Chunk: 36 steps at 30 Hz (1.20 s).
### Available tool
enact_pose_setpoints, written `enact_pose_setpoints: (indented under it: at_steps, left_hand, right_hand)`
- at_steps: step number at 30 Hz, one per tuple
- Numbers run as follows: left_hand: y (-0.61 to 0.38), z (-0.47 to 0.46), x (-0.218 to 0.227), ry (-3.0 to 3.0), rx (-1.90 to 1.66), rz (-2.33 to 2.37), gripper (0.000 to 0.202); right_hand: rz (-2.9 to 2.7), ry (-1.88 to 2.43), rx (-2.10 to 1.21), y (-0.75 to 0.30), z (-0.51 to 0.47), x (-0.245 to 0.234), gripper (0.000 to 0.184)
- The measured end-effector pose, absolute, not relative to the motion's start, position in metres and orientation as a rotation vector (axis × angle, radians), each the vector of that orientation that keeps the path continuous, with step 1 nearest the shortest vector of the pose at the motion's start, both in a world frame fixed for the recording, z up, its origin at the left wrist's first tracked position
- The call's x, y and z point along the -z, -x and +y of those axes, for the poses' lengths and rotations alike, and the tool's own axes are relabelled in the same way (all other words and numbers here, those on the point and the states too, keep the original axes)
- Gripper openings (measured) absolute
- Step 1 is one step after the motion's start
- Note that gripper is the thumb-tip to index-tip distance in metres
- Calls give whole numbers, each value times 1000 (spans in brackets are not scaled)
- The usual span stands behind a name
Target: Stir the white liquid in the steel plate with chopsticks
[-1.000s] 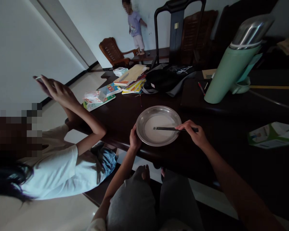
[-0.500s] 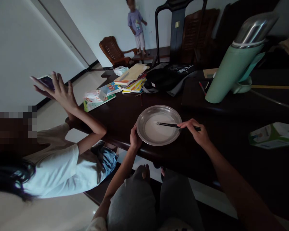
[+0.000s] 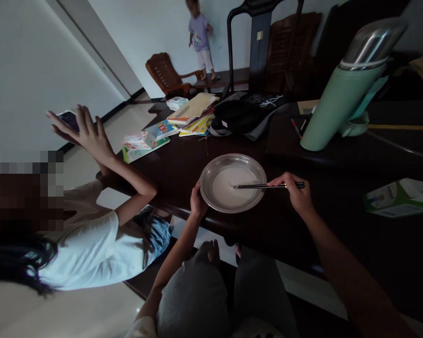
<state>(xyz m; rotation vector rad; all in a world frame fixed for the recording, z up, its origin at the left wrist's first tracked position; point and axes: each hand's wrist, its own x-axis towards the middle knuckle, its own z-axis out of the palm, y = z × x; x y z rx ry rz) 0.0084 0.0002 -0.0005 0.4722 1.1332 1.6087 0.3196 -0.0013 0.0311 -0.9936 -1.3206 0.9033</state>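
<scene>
A round metal bowl (image 3: 207, 174) stands near the front edge of the dark table, with a whitish liquid (image 3: 229, 193) in it. My left hand (image 3: 198, 202) grips the bowl's left rim, its thumb against the side; the other fingers are hidden beneath. In my right hand (image 3: 296, 193) is a pair of dark chopsticks (image 3: 273, 186), held over the bowl's right rim. Their tips dip into the liquid near the middle of the bowl.
Books (image 3: 193, 115), small packets and a black bag (image 3: 238, 115) lie farther back. At right stand a green thermos (image 3: 341, 103) and a green-and-white carton (image 3: 398, 198). A seated person (image 3: 88, 249) on my left holds a phone (image 3: 69, 119). Another person (image 3: 200, 35) stands by the wall.
My right hand has shifted to the right, and the chopsticks with it; their tips have moved slightly right and down. My left hand and the bowl have stayed in place.
</scene>
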Motion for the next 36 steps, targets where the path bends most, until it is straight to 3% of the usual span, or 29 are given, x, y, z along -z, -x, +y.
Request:
enact_pose_setpoints:
  at_steps: [36]
  left_hand:
    - [-3,2,13,-503,-1610,1078,20]
  right_hand:
    - [-1410,940,-898,-321,0,-27,58]
